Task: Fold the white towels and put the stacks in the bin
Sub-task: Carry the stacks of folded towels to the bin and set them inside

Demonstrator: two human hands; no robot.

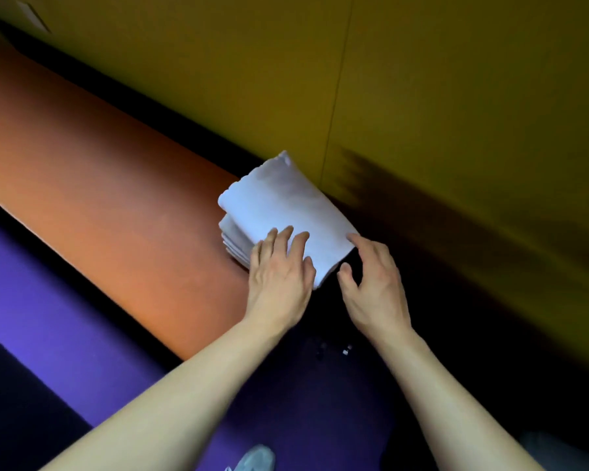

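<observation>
1. Yellow wall [456,79]: fills your view from 12 to 3 o'clock; a thin vertical seam runs down it, and a dark shadow lies across its lower part at about 3 o'clock.

2. Orange surface [116,198]: a long band running from 10 o'clock down toward the centre of your view, with a dark gap between it and the wall.

3. Purple surface [48,300]: lies below the orange band, from 9 o'clock to 6 o'clock (what it is made of cannot be told in this light).

4. Stack of folded white towels [279,205]: sits at the centre, at the right-hand end of the orange surface, close to the wall. Layered edges show on its left side; the top towel has a wavy far edge. No bin shows in your view.

5. Your left hand [279,277]: at about 6 o'clock of the stack, fingers straight and laid flat on the top towel's near part.

6. Your right hand [374,287]: at about 5 o'clock of the stack, apart from the left; forefinger and thumb are curved at the stack's near right corner, the fingertip touching the cloth (whether they actually pinch it cannot be told).

7. Grey shoe [255,458]: at 6 o'clock, at the bottom edge, partly cut off.
</observation>
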